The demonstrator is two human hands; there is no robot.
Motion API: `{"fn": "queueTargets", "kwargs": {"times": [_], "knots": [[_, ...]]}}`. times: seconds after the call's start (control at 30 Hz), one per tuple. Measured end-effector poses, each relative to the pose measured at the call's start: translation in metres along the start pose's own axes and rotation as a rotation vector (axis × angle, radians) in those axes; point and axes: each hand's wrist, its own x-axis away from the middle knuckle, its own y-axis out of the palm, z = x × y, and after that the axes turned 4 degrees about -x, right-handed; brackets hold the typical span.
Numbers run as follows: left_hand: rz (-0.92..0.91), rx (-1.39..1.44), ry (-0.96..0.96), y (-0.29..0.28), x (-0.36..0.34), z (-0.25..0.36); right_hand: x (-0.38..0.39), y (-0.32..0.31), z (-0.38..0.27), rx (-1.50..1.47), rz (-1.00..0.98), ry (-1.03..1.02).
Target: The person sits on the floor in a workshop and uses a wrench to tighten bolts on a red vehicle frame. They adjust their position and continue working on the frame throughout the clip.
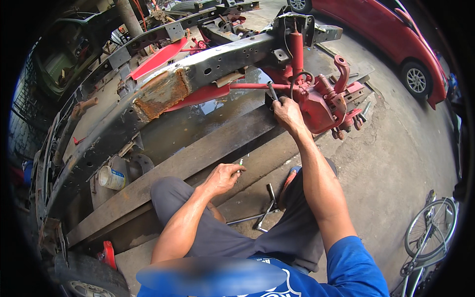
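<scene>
My right hand (288,115) is closed around a metal wrench (272,91), whose upper end sticks up past my fingers. It is beside the red-painted axle assembly (316,106) and the thin red rod (260,86). A red shock absorber (296,52) stands above that assembly, up against the black chassis frame (217,62). Over my left knee, my left hand (221,179) has its fingers pinched together on a small, thin, white-and-green thing (241,162), too small to identify. Dark beams (198,153) lie in front of my knees.
A steel T-shaped wrench (269,210) lies on the ground between my feet. Left of me are a white bucket (112,178), a red jack-like object (107,254) and a tyre (91,274). A bicycle (429,232) lies at right; a red car (381,34) is parked beyond.
</scene>
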Motion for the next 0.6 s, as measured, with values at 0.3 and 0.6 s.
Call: {"fn": "queueTargets", "kwargs": {"times": [0.3,0.6], "knots": [[-0.041,0.411,-0.226,-0.026,0.006,0.048,0.001,-0.003,-0.002,-0.003,-0.013,-0.007],[-0.180,1.572,0.610,-0.071,0.089,0.242,0.000,0.002,-0.003,0.000,-0.008,-0.031]]}}
